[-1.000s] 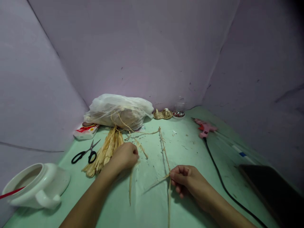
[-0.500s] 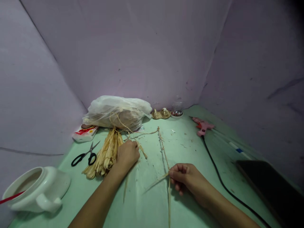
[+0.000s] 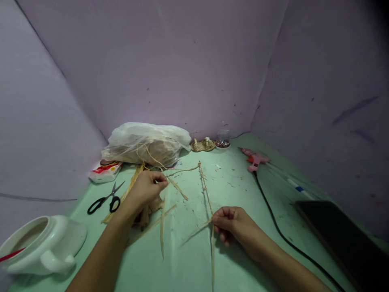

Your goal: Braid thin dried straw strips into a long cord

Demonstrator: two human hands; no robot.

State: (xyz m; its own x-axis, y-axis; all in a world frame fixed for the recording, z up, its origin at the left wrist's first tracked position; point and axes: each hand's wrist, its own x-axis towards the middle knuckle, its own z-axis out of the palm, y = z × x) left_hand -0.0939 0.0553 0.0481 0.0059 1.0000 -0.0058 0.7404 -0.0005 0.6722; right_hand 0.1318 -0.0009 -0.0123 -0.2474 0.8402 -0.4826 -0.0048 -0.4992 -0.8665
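Observation:
My right hand (image 3: 231, 223) pinches a thin twisted cord (image 3: 206, 190) of dried plant fibre at its near end. Two loose ends spread from the fingertips, one towards me and one to the left. From its far bend, the cord runs left towards the plastic bag. My left hand (image 3: 148, 186) is closed in a pinch above the bundle of dried fibre strips (image 3: 148, 213), covering much of it. A pale strip (image 3: 162, 231) extends down from near its fingertips; I cannot tell whether they grip it. Another short strip (image 3: 179, 190) lies just right of that hand.
Black-handled scissors (image 3: 105, 200), a red-and-white packet (image 3: 105, 172) and a white ceramic pot (image 3: 51, 243) are on the left. Behind are a white plastic bag (image 3: 146, 136), a small woven piece (image 3: 203, 145) and a bead container (image 3: 223, 142). A pink glue gun (image 3: 257, 159) and dark flat device (image 3: 340, 239) lie right.
My left hand has moved left and back over the bundle, uncovering strips to its right. My right hand keeps its pinch on the cord. The view has shifted slightly.

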